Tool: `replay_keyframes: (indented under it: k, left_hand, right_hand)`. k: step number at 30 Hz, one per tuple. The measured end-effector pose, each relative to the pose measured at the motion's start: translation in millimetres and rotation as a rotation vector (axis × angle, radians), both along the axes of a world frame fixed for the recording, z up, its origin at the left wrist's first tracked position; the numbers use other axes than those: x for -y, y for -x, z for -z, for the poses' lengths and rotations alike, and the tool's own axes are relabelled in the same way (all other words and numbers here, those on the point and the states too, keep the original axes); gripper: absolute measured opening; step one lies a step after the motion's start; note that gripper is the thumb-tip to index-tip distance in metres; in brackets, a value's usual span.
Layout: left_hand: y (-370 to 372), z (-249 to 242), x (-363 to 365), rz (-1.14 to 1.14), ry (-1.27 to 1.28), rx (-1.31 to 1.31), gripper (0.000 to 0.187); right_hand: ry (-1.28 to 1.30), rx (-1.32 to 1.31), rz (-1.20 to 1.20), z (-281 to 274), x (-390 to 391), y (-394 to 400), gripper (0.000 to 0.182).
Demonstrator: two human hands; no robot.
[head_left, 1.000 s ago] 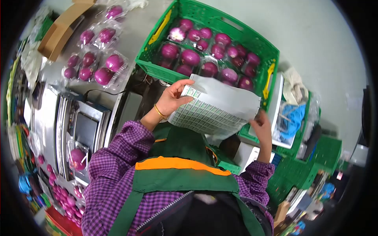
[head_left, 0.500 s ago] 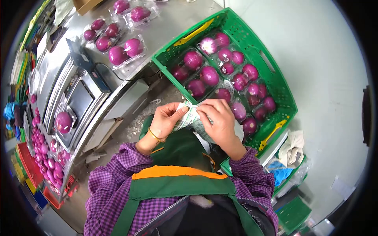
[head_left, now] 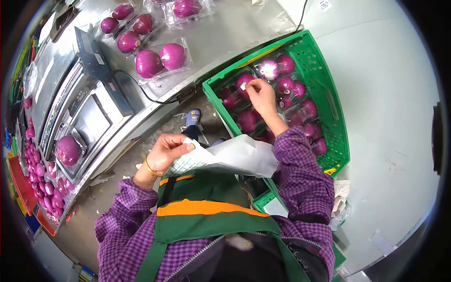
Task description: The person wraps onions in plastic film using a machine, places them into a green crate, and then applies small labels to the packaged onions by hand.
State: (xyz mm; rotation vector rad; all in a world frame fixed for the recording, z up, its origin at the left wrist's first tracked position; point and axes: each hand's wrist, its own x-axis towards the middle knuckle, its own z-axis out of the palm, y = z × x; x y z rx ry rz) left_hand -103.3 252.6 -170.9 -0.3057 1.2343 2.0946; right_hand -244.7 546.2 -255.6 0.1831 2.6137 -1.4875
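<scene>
My left hand (head_left: 164, 154) pinches a sheet of stickers (head_left: 244, 155) by its edge, thumb on top. Small green-printed labels show near the fingers, and the white backing stretches right toward my right sleeve. Over the green crate (head_left: 331, 96), my right hand (head_left: 263, 99) holds a small white and green sticker (head_left: 243, 86) at its fingertips. That sticker overlaps a purple onion (head_left: 245, 79) in a clear plastic pack. Several more packs of purple onions (head_left: 307, 109) lie in the crate, some partly hidden behind my right arm.
On the steel table (head_left: 225, 33) at upper left lie several packed onions (head_left: 148, 64). A scale (head_left: 89, 120) bears one wrapped onion (head_left: 68, 151). Loose onions (head_left: 44, 188) are heaped at far left. A black cable (head_left: 148, 96) hangs along the table edge.
My right hand has left the sticker sheet and moved up over the crate with a sticker. The sheet has unfolded, showing its white backing. My left hand has shifted left and slightly down.
</scene>
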Motion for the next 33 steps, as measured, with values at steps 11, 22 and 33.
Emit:
replay_keyframes:
  k: [11,22,33]
  left_hand:
    - [-2,6,10,0.019,-0.004,0.083,0.012]
    - [-2,-17,-9,0.032,0.035,-0.026,0.017]
    - [-10,-52,-44,0.150,0.105,-0.089,0.025]
  right_hand:
    - [-0.557,-0.195,-0.029,13,24,25,0.016]
    - [0.239,0.125,-0.157,-29,4,0,0.024]
    - [0.148,-0.198,-0.513,-172,44,-131,0.014]
